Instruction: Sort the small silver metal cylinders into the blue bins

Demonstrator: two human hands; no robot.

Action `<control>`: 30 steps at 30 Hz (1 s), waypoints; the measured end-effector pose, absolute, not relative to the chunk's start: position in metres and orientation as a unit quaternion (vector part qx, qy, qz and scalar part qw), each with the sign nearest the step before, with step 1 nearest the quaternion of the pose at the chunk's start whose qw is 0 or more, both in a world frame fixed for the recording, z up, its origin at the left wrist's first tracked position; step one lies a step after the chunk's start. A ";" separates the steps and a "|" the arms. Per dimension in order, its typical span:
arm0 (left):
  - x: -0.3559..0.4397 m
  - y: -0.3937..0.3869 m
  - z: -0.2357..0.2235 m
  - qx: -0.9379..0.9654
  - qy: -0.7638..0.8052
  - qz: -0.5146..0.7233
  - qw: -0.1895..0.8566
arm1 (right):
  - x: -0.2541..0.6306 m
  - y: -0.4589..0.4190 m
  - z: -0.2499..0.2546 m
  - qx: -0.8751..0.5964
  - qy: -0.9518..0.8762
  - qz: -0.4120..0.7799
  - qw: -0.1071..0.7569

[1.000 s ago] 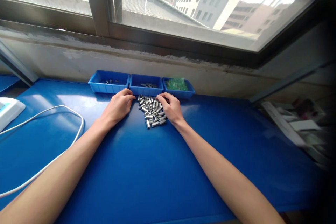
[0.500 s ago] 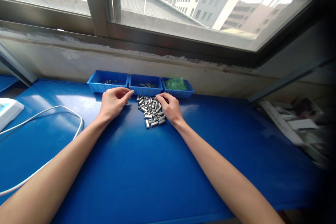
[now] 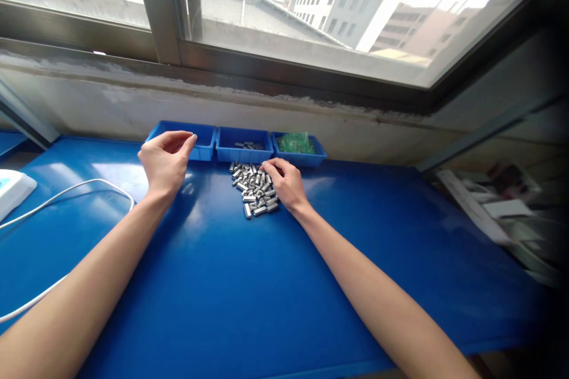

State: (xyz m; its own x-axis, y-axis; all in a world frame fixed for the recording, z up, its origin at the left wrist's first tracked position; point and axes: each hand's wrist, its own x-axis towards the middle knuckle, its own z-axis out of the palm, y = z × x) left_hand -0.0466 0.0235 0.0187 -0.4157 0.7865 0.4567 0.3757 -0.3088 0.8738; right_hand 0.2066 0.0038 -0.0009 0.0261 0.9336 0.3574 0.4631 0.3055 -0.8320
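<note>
My left hand (image 3: 163, 161) is raised at the front of the left blue bin (image 3: 205, 153), with thumb and fingertips closed in a pinch. Whatever sits between them is too small to name. A pile of small silvery metal pieces (image 3: 254, 188), many shaped like short hex standoffs, lies on the blue table (image 3: 249, 284). My right hand (image 3: 287, 183) rests at the right side of this pile. Its thumb and forefinger are pressed together at the pile's upper edge, and I cannot make out what they hold.
In the middle blue bin (image 3: 243, 155) lie several metal pieces. The right blue bin (image 3: 306, 160) holds green circuit boards (image 3: 296, 143). A white cable (image 3: 100, 180) curves across the table's left side near a white device (image 3: 15, 192). Behind the bins stands the wall (image 3: 231, 105) under a window.
My left hand has lifted off the pile's left edge and moved left and up to the left bin, fingers pinched. The right hand has stayed by the pile.
</note>
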 end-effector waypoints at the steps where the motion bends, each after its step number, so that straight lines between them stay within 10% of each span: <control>1: -0.048 0.025 0.018 0.523 0.568 0.618 0.151 | 0.207 0.004 -0.001 -0.535 -0.652 0.249 0.475; 19: -0.043 0.020 0.012 0.776 0.459 0.430 -0.041 | 0.205 0.002 0.002 -0.539 -0.655 0.252 0.466; 30: -0.026 0.015 -0.003 0.904 0.346 0.249 0.023 | 0.205 0.003 0.000 -0.534 -0.658 0.246 0.470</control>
State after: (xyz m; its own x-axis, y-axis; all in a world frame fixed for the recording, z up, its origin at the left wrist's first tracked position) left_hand -0.0263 0.0146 -0.0026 0.6372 0.6369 0.4340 0.6140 -0.7599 0.2137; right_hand 0.2048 0.0032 0.0004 0.0136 0.9344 0.3560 0.4720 0.3078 -0.8261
